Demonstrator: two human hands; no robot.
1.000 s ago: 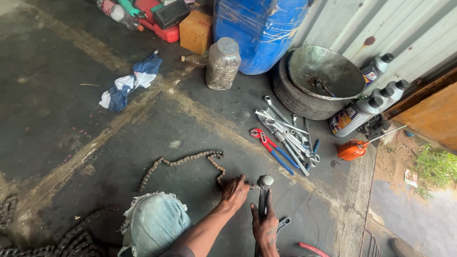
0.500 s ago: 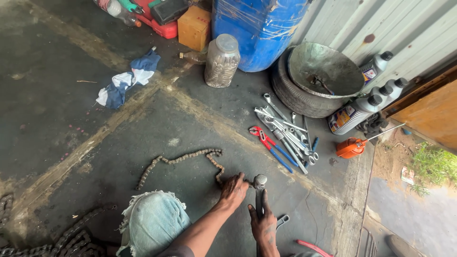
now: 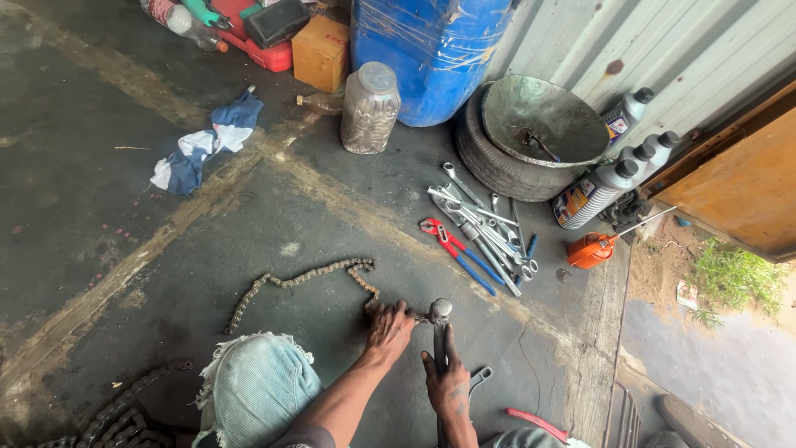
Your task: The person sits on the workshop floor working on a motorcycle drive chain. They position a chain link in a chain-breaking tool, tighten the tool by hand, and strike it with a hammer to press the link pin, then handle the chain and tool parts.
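Note:
A rusty drive chain [image 3: 303, 279] lies in a curve on the dark concrete floor. My left hand [image 3: 389, 327] presses down on its near end and holds it flat. My right hand [image 3: 448, 385] grips the handle of a hammer [image 3: 439, 325], whose round steel head rests right beside the chain end, just right of my left hand. A spanner [image 3: 479, 378] lies by my right wrist. My knee in torn light jeans [image 3: 257, 386] is at the lower left.
Several spanners and red-and-blue pliers [image 3: 454, 246] lie in a heap ahead. Behind them are a tyre with a metal bowl [image 3: 543, 124], oil bottles [image 3: 593, 192], an orange oil can [image 3: 590, 250], a jar [image 3: 369, 108], a blue barrel [image 3: 431, 50] and a rag [image 3: 199, 149]. Another chain [image 3: 116, 419] lies at lower left.
The hammer head has come down from a raised position to the chain end. My left hand has stayed on the chain.

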